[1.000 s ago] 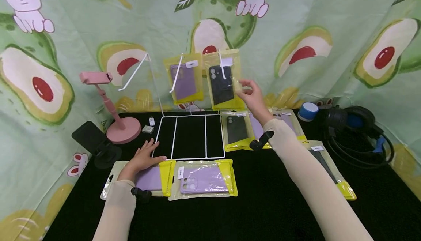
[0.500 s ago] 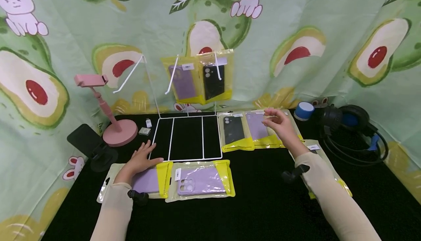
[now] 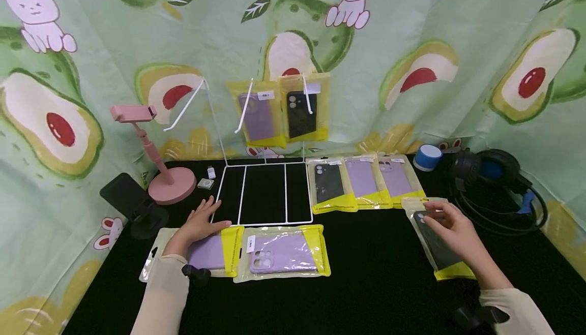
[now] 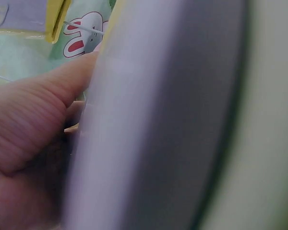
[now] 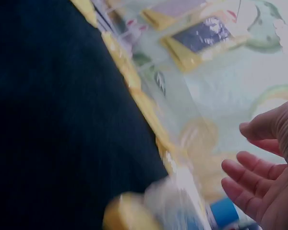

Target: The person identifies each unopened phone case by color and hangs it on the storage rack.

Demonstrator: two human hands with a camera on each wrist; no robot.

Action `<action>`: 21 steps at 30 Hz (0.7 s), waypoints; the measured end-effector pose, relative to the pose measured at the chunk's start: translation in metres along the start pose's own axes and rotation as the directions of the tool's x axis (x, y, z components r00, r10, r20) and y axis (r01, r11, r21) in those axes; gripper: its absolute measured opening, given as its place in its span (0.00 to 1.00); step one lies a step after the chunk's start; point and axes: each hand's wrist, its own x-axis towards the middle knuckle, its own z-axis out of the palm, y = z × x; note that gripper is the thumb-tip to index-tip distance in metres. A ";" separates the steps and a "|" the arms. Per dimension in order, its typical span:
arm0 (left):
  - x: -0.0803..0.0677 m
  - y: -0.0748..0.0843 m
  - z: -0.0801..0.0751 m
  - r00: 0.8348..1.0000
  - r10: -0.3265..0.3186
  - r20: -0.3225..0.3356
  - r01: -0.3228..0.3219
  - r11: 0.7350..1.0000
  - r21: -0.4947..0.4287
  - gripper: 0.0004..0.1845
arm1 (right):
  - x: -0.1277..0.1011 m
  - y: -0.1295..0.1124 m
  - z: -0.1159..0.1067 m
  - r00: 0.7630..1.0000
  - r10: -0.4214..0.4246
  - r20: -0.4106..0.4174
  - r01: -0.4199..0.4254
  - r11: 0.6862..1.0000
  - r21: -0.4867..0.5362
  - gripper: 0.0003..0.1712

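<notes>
I rest my left hand flat, fingers relaxed, steadying the lilac bagged phone case; at three o'clock, my right hand spreads loosely over the black bagged phone case.

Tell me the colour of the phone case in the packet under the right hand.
Black, in a clear packet with a yellow bottom edge. The head view shows it best, under the right hand.

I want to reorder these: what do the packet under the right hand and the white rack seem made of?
The packet looks like glossy clear plastic film with a yellow edge: it shines and shows a dark case inside. The white rack seems to be thin coated metal wire, though painted plastic is possible.
</notes>
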 end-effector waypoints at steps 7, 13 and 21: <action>0.001 -0.003 0.001 1.000 -0.007 0.001 0.007 1.000 0.004 0.49 | -0.023 0.030 -0.021 0.989 0.144 0.037 -0.137 0.979 -0.149 0.25; 0.004 -0.003 0.001 1.000 0.001 0.005 -0.001 1.000 0.009 0.50 | -0.026 0.051 -0.032 0.935 0.347 0.073 -0.318 0.911 -0.263 0.35; 0.002 -0.002 0.000 1.000 0.005 0.001 -0.005 1.000 0.000 0.50 | -0.025 0.062 -0.034 0.927 0.344 0.148 -0.290 0.909 -0.300 0.39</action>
